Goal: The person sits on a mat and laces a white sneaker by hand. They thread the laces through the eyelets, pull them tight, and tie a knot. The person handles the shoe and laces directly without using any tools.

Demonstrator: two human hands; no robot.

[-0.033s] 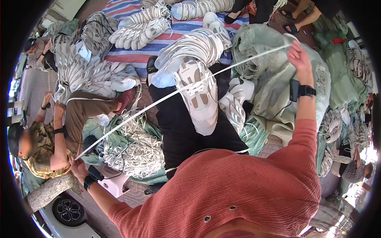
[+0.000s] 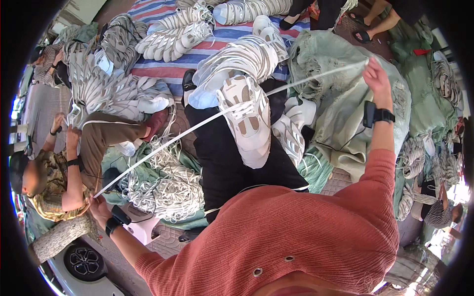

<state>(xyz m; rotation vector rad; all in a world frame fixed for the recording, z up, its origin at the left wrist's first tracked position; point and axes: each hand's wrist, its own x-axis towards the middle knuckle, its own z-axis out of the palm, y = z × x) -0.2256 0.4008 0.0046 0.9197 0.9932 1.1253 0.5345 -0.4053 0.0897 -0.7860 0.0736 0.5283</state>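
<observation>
Over the person's knees, clad in loose black trousers point(image 2: 217, 158), lies a white shoe upper with tan panels point(image 2: 254, 127), its rounded toe pointing back toward the body. Across its lacing rows runs a long, narrow white fabric lace point(image 2: 163, 150), stretched almost straight; the exact eyelets it passes through are too small to tell. The left hand point(image 2: 100, 209) pinches one end, low and out to the side, close by a co-worker in a patterned top point(image 2: 54, 197); the right hand point(image 2: 377, 78) grips the other, raised high. Good work here calls for equal tension on both sides, a flat, untwisted lace and an upper kept centred; the left run looks longer, though the lens bends distances, so comparing the ends is wise. Beyond the upper fans a stack of similar white uppers point(image 2: 237, 56); leftward sits a tangled heap of white laces point(image 2: 168, 195), rightward a bulky pale-green woven sack point(image 2: 358, 118).
</observation>
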